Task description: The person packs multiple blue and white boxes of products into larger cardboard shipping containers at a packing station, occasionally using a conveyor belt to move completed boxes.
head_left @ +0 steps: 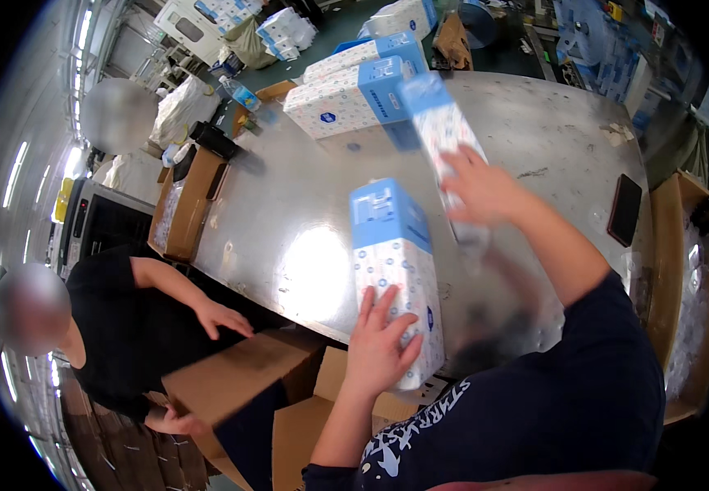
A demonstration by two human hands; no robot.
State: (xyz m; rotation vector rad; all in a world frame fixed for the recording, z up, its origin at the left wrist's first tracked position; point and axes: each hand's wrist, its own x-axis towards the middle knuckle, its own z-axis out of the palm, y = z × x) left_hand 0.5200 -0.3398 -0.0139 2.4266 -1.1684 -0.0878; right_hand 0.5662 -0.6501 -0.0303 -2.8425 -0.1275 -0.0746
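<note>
My left hand [382,342] lies over a long block-shaped package [395,270], white with small printed spots and a blue end, at the near edge of the metal table. Its fingers are spread on the package's surface. Farther right, my right hand [479,186] is closed around the side of a second package [444,123] of the same kind, which is blurred and tilted. Two more such packages, a front one [342,102] and one behind it [350,59], stand side by side at the table's far side.
An open cardboard carton [244,368] sits below the near left table edge, with a co-worker's hands [222,317] beside it. A phone [625,209] lies at the right. A black cup [214,139], a bottle [240,93] and a box [184,209] line the left edge.
</note>
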